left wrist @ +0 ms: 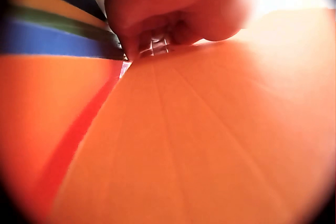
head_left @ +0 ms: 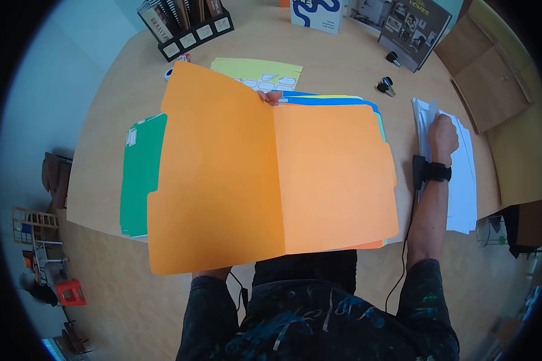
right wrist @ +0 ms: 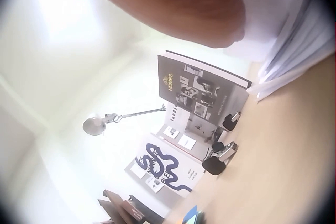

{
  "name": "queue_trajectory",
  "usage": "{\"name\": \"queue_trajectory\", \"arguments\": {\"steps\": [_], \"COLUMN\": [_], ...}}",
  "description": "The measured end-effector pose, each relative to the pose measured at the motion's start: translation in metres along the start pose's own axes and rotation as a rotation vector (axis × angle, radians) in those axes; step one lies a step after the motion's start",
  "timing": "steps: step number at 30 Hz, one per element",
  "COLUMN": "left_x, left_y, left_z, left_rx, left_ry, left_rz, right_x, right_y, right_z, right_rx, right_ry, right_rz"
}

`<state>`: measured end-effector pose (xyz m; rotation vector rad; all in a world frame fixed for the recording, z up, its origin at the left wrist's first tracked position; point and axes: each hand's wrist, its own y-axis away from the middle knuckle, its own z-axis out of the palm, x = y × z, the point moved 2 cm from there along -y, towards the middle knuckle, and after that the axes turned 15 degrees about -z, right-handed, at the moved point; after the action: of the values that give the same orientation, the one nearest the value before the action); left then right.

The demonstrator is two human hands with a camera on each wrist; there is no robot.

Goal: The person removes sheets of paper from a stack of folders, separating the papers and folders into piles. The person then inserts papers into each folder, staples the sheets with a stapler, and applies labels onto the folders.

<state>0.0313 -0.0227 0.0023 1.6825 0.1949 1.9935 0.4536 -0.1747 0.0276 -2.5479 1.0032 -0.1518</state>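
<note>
An orange file folder [head_left: 223,174] stands spread wide in front of the body, its right half over a stack of blue, yellow and other coloured folders [head_left: 337,99]. My left hand [head_left: 271,97] grips it at the top near the crease; fingertips show over the edge, while the forearm passes behind the folder. In the left wrist view, that hand [left wrist: 181,6] is curled at the folder's edge. My right hand [head_left: 443,137] is over a pile of white paper [head_left: 462,180] at the right, fingers curled, pinching the raised top of a sheet [head_left: 433,108].
Green folders [head_left: 141,174] lie at the left. Behind the orange folder is a yellow-green sheet [head_left: 247,65] with white labels. A black file rack [head_left: 193,36], upright books [head_left: 412,33] and small black-and-silver items [head_left: 386,86] stand farther back. A cable [head_left: 406,240] hangs from the right wrist.
</note>
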Motion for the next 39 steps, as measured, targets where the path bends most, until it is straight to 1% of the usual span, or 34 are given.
{"name": "queue_trajectory", "arguments": {"steps": [2, 3, 5, 6, 8, 9, 11, 12, 14, 15, 17, 18, 20, 21, 22, 24, 25, 27, 28, 30, 31, 33, 37, 39], "left_x": [0.0, 0.0, 0.0, -0.001, 0.0, 0.0, 0.002, 0.002, 0.002, 0.002, 0.002, 0.001, 0.001, 0.0, 0.0, 0.0, 0.0, 0.0, 0.001, 0.0, 0.0, -0.001, -0.002, -0.002], "left_y": [0.0, 0.0, 0.001, 0.001, 0.001, 0.001, 0.002, 0.002, 0.002, 0.002, 0.002, 0.001, 0.001, 0.001, 0.001, 0.001, 0.001, 0.002, 0.002, 0.002, 0.003, 0.003, 0.003, 0.003], "left_z": [0.0, 0.0, 0.0, 0.0, 0.0, -0.001, -0.003, -0.005, -0.007, -0.007, -0.005, -0.005, -0.004, -0.004, -0.004, -0.005, -0.004, -0.003, -0.003, -0.003, -0.002, -0.002, -0.001, 0.0], "left_rx": [0.0, 0.0, 0.001, 0.002, 0.004, 0.007, 0.017, 0.023, 0.032, 0.034, 0.033, 0.032, 0.032, 0.032, 0.033, 0.032, 0.03, 0.028, 0.028, 0.029, 0.028, 0.026, 0.027, 0.024], "left_ry": [0.007, 0.011, 0.022, 0.028, 0.039, 0.046, 0.057, 0.063, 0.069, 0.069, 0.069, 0.069, 0.07, 0.071, 0.071, 0.069, 0.067, 0.067, 0.068, 0.068, 0.066, 0.063, 0.065, 0.062], "left_rz": [0.004, 0.006, 0.009, 0.01, 0.016, 0.021, 0.032, 0.037, 0.042, 0.042, 0.042, 0.042, 0.041, 0.041, 0.042, 0.042, 0.042, 0.042, 0.045, 0.046, 0.044, 0.043, 0.043, 0.043], "right_x": [0.004, 0.001, -0.015, -0.025, -0.051, -0.06, -0.078, -0.081, -0.093, -0.098, -0.115, -0.118, -0.124, -0.125, -0.126, -0.128, -0.13, -0.134, -0.137, -0.139, -0.139, -0.136, -0.138, -0.14], "right_y": [-0.001, 0.0, 0.008, 0.013, 0.023, 0.03, 0.047, 0.054, 0.068, 0.073, 0.088, 0.091, 0.103, 0.106, 0.105, 0.102, 0.101, 0.094, 0.097, 0.104, 0.105, 0.107, 0.106, 0.105], "right_z": [-0.001, -0.008, -0.036, -0.047, -0.071, -0.083, -0.1, -0.101, -0.097, -0.098, -0.099, -0.098, -0.088, -0.083, -0.084, -0.087, -0.085, -0.077, -0.071, -0.055, -0.05, -0.04, -0.046, -0.049], "right_rx": [0.08, 0.083, 0.166, 0.168, 0.274, 0.278, 0.247, 0.246, -0.214, -0.215, -0.71, -0.711, -1.146, -1.23, -1.231, -1.288, -1.287, -0.732, -0.731, -0.47, -0.471, -0.648, -0.672, -0.712], "right_ry": [0.0, 0.001, -0.06, -0.058, -0.095, -0.096, -0.834, -0.838, -1.246, -1.247, -1.342, -1.341, -1.381, -1.356, -1.355, -1.421, -1.422, -1.232, -1.229, -0.598, -0.599, -0.526, -0.547, -0.601], "right_rz": [0.02, 0.016, 0.025, 0.02, -0.132, -0.14, -0.496, -0.505, -0.805, -0.806, -1.085, -1.085, -1.236, -1.336, -1.338, -1.268, -1.267, -1.302, -1.306, -1.291, -1.29, -1.308, -1.343, -1.365]}}
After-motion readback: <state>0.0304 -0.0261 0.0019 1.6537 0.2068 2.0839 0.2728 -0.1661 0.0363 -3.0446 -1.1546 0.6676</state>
